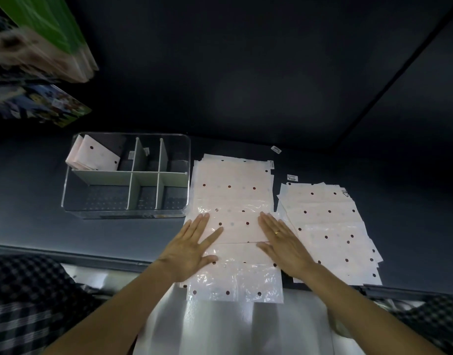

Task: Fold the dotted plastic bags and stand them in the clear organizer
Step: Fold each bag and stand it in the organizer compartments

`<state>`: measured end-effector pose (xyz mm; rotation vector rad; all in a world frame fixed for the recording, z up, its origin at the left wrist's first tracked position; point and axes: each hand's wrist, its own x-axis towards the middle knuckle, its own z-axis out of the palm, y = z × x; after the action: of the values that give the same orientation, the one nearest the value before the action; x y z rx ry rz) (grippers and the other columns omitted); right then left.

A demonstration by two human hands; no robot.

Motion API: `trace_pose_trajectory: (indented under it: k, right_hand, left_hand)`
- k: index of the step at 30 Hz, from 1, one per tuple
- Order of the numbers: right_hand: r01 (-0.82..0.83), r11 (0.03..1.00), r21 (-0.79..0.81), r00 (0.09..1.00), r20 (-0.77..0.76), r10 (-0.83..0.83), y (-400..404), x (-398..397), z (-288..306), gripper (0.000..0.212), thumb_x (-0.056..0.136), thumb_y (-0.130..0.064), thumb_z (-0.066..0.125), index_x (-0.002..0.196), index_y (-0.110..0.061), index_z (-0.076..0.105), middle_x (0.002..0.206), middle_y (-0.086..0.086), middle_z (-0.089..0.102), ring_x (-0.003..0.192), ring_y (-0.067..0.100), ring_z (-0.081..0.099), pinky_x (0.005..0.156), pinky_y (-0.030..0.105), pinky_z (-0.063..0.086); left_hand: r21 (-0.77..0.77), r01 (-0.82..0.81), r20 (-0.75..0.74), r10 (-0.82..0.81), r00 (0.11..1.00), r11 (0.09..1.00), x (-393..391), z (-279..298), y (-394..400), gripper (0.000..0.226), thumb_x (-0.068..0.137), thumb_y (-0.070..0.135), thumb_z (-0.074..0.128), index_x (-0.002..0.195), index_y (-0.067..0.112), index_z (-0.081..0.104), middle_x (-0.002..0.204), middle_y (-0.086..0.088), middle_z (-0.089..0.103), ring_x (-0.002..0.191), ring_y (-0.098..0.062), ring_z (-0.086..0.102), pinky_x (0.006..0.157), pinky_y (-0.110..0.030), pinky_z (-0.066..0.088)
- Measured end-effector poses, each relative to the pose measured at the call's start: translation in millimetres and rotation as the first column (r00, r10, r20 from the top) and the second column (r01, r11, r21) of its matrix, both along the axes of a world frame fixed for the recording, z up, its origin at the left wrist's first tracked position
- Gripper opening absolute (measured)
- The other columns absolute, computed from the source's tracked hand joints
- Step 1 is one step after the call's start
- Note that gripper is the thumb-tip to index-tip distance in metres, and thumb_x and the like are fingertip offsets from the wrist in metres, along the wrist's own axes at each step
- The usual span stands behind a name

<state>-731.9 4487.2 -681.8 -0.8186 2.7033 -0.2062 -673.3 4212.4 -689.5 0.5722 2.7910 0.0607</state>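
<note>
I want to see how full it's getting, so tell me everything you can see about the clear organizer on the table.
The clear organizer is a transparent plastic box with rounded corners, standing upright on the dark table, left of the stack of dotted bags. Pale dividers split it into six compartments, two rows of three. Only the far-left compartment is filled: folded dotted bags stand leaning in it. The other five look empty. Neither hand touches it.

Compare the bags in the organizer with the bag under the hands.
The folded bags stand leaning in the clear organizer, in its far left compartment; the bag under the hands lies flat on the table. The folded ones are compact; the flat one spreads wide, pressed by the left hand and right hand. Both are pale and dotted.
</note>
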Motion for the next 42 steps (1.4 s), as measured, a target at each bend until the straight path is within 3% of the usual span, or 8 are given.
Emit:
trace_pose_trajectory:
  k: [5,8,13,21,27,30,37,42]
  right_hand:
    - [-0.066,0.995,-0.068,0.995,-0.077,0.061,18.2,-9.3,19.5,0.056,0.094,-0.029,0.054,0.144,-0.012,0.034,0.153,0.002,0.029,0.14,0.014,0.029,0.115,0.024,0.022]
    - [-0.22,0.975,-0.02,0.934,-0.294,0.204,17.7,-13.1,29.6,0.059,0.058,-0.002,0.083,0.114,-0.007,0.066,0.119,0.011,0.065,0.102,0.023,0.066,0.086,0.03,0.054]
    - [-0.397,0.918,-0.021,0.824,-0.448,0.346,16.9,-11.7,44.0,0.035,0.046,-0.01,0.091,0.076,-0.016,0.075,0.09,0.001,0.073,0.079,0.017,0.07,0.068,0.027,0.058]
    - [-0.554,0.809,-0.197,0.765,-0.503,0.402,3.1,32.9,60.4,0.007,0.07,-0.019,0.076,0.076,-0.017,0.074,0.084,-0.004,0.071,0.075,0.016,0.068,0.069,0.024,0.054]
    - [-0.344,0.853,-0.393,0.909,-0.366,0.198,-38.0,54.0,62.5,0.017,0.077,-0.034,0.076,0.089,-0.022,0.072,0.084,-0.012,0.069,0.08,0.009,0.062,0.076,0.019,0.039]
    - [-0.029,0.904,-0.427,0.998,0.034,0.049,-37.3,40.3,69.7,0.045,0.076,-0.046,0.072,0.118,-0.034,0.059,0.102,-0.022,0.062,0.099,-0.003,0.051,0.085,0.01,0.035]
    - [0.531,0.756,-0.383,0.769,0.593,-0.239,-32.3,17.7,49.5,0.018,0.082,-0.022,0.071,0.081,-0.033,0.057,0.069,-0.015,0.061,0.067,-0.006,0.054,0.064,0.008,0.038]
    - [0.593,0.746,-0.303,0.753,0.536,-0.382,-47.7,11.9,29.2,0.017,0.088,-0.029,0.064,0.074,-0.02,0.062,0.074,-0.008,0.063,0.075,0.008,0.058,0.068,0.019,0.043]
  left_hand:
    - [0.025,-0.082,0.009,0.082,0.997,0.996,4.4,7.4,-2.1,0.067,0.093,0.063,0.016,0.151,0.034,0.001,0.156,-0.01,-0.02,0.143,-0.027,-0.024,0.114,-0.041,-0.018]
    - [0.054,-0.112,-0.054,0.115,0.992,0.992,6.2,18.7,12.7,0.056,0.097,0.051,0.034,0.146,0.025,0.024,0.157,-0.008,0.011,0.144,-0.025,0.009,0.118,-0.04,0.004]
    - [0.147,-0.054,-0.029,0.059,0.998,0.988,15.0,22.0,50.1,0.058,0.097,0.046,0.038,0.147,0.024,0.02,0.141,-0.001,0.034,0.127,-0.022,0.031,0.106,-0.034,0.023]
    - [0.126,-0.079,-0.052,0.086,0.995,0.989,24.3,24.5,59.8,0.054,0.093,0.053,0.043,0.139,0.027,0.038,0.134,0.0,0.034,0.122,-0.022,0.032,0.099,-0.033,0.025]
    - [0.46,-0.303,0.078,0.301,0.95,0.835,41.9,25.2,64.5,0.024,0.095,0.029,0.05,0.109,0.015,0.064,0.106,-0.003,0.06,0.103,-0.02,0.052,0.08,-0.026,0.039]
    - [0.5,-0.528,0.22,0.488,0.844,0.686,43.2,26.2,64.1,0.024,0.095,0.028,0.052,0.093,0.008,0.066,0.087,-0.005,0.065,0.084,-0.021,0.057,0.071,-0.031,0.042]
    - [0.574,-0.805,0.588,0.608,0.534,0.152,34.2,29.0,65.7,0.012,0.086,0.0,0.054,0.09,0.011,0.057,0.077,-0.006,0.07,0.085,-0.019,0.065,0.064,-0.019,0.043]
    - [0.609,-0.768,0.472,0.687,0.553,0.199,36.7,31.3,70.2,0.039,0.088,0.013,0.062,0.123,0.013,0.045,0.094,-0.005,0.058,0.087,-0.023,0.061,0.074,-0.033,0.047]
